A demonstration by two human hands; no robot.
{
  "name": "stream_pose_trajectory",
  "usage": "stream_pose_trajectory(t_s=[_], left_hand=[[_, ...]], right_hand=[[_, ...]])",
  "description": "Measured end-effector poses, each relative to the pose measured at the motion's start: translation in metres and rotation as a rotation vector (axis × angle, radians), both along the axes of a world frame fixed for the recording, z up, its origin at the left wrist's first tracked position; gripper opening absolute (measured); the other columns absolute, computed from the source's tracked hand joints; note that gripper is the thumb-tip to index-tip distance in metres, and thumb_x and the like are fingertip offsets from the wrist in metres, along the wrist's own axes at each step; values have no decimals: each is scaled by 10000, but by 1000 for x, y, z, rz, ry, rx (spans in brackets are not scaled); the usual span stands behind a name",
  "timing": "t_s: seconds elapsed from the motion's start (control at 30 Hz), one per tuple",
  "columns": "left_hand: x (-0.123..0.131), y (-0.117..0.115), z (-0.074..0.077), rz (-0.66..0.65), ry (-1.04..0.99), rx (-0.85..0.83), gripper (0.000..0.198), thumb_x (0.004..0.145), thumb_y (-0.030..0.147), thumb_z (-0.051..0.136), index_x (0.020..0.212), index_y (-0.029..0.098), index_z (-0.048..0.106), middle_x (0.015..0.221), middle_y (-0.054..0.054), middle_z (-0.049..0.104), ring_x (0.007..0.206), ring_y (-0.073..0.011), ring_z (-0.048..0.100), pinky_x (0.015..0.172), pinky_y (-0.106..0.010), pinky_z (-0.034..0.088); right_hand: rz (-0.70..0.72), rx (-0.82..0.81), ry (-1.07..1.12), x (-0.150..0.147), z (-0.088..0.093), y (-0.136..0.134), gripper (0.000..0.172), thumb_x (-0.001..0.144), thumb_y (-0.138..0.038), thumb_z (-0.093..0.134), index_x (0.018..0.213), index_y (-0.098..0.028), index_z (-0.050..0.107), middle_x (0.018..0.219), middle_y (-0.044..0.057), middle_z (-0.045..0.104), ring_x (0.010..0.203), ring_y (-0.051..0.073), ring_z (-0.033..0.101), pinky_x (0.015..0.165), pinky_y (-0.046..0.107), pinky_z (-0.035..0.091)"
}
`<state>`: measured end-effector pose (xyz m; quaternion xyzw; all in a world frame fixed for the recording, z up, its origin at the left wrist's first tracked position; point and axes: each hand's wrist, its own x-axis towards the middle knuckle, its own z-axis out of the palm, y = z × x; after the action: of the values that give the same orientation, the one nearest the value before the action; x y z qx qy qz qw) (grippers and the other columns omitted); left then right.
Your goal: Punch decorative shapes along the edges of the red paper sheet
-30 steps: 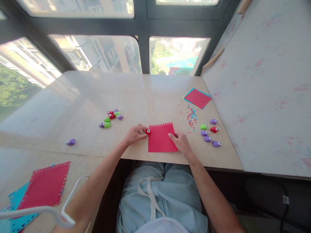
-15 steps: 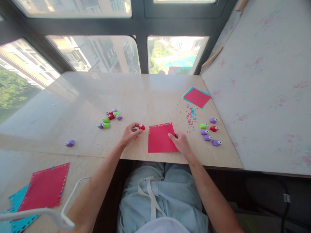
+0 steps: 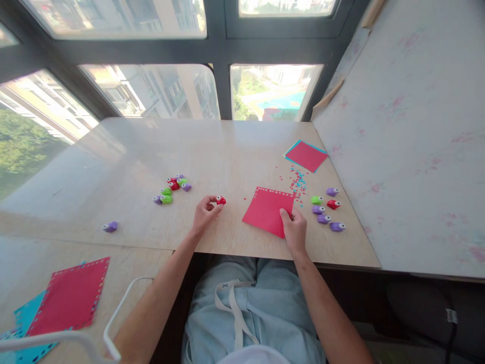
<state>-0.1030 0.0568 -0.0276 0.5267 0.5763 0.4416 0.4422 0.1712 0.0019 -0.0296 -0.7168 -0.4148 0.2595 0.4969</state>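
My left hand (image 3: 205, 212) pinches a small red paper punch (image 3: 220, 200) just above the table, left of the red paper sheet (image 3: 268, 210). That sheet lies turned at an angle, with a row of punched holes along its far edge. My right hand (image 3: 294, 229) presses on the sheet's near right corner, its fingers closed on the edge. Several purple, green and red punches (image 3: 326, 209) lie right of my right hand. Another cluster of punches (image 3: 171, 188) lies left of my left hand.
A lone purple punch (image 3: 109, 227) sits at the far left. Red and blue paper dots (image 3: 297, 181) are scattered behind the sheet. A red-on-blue paper stack (image 3: 305, 155) lies at the back right. Punched red and blue sheets (image 3: 64, 297) rest on the lower left table.
My left hand pulled the red punch off the sheet's edge and moved it left. My right hand slid the sheet to the right and rotated it.
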Motion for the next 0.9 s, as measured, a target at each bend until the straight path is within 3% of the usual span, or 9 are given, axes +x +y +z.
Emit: stream_pose_trajectory(t_s=[0.13, 0.27, 0.37, 0.47, 0.67, 0.9], left_hand=[[1, 1, -4, 20, 15, 27, 305, 723, 386, 698, 921, 166, 621, 581, 45, 529, 464, -87, 456, 439, -179, 366], [2, 1, -3, 24, 29, 31, 312, 727, 387, 688, 932, 163, 619, 567, 47, 533, 468, -95, 471, 449, -187, 373], [4, 0, 1, 24, 40, 41, 308, 723, 376, 680, 935, 159, 627, 587, 37, 558, 477, -98, 484, 453, -191, 373], [4, -1, 4, 32, 43, 53, 295, 727, 366, 674, 932, 159, 630, 586, 42, 551, 473, -93, 469, 454, -191, 367], [3, -1, -1, 35, 64, 49, 301, 740, 386, 673, 931, 159, 624, 542, 53, 501, 471, -102, 462, 450, -192, 350], [3, -1, -3, 44, 72, 77, 296, 736, 397, 673, 916, 165, 633, 565, 44, 506, 472, -104, 443, 453, -204, 340]], right_hand=[[10, 21, 138, 4, -3, -4, 304, 810, -460, 594, 824, -161, 651, 675, -9, 585, 613, 150, 481, 584, 258, 410], [167, -69, 254, -2, -1, 6, 338, 781, -471, 615, 864, -148, 671, 718, 31, 633, 644, 176, 544, 571, 266, 432], [335, -98, 147, -11, 6, 17, 302, 795, -448, 584, 830, -157, 660, 717, 36, 638, 635, 172, 544, 568, 264, 413], [392, -89, -88, -10, 14, 26, 267, 815, -418, 533, 767, -174, 628, 658, 17, 606, 609, 161, 516, 564, 261, 372], [321, -78, -525, 37, 38, 31, 262, 801, -415, 480, 632, -215, 494, 576, -1, 495, 545, 145, 396, 546, 280, 275], [69, 4, -674, 92, 82, 18, 294, 801, -419, 502, 593, -224, 431, 528, -31, 389, 528, 131, 306, 547, 289, 253]])
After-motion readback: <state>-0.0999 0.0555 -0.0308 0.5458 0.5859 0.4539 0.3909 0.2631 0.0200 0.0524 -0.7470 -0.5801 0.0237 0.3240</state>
